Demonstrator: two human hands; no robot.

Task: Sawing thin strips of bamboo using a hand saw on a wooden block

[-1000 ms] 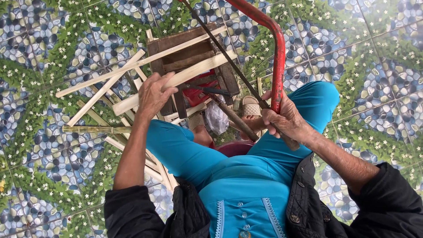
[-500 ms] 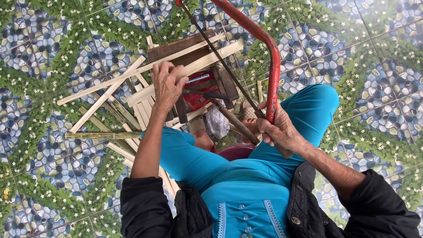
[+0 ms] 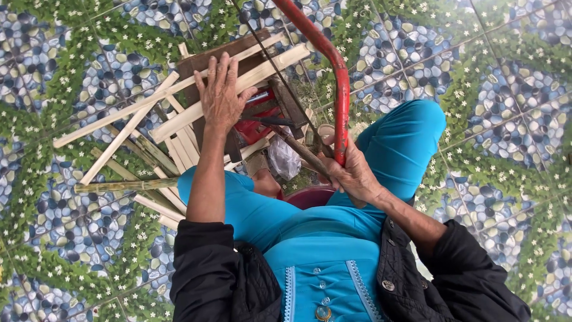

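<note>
- Sawing grip, centre right of frame: right hand (image 3: 351, 173) clenched around the lower end of the red bow-saw frame (image 3: 333, 77), which rises toward the top edge; the thin dark blade (image 3: 280, 77) runs beside it down to the handle.
- Left hand (image 3: 221, 92), upper centre: spread flat, palm down, pressing a pale bamboo slat (image 3: 238, 83) onto the dark wooden block (image 3: 208, 56); not closed around anything.
- Loose split slats (image 3: 119, 140) fan out across centre left on the patterned tile floor (image 3: 77, 220); one greenish round stick (image 3: 125, 186) lies nearly level below them.
- Judgement: a clean cut wants the slat pinned hard against the block, close to the cut line but with fingers clear of the blade.
- Long, light strokes should keep thin bamboo from splintering.
- Risk: slat rolling under the palm.
</note>
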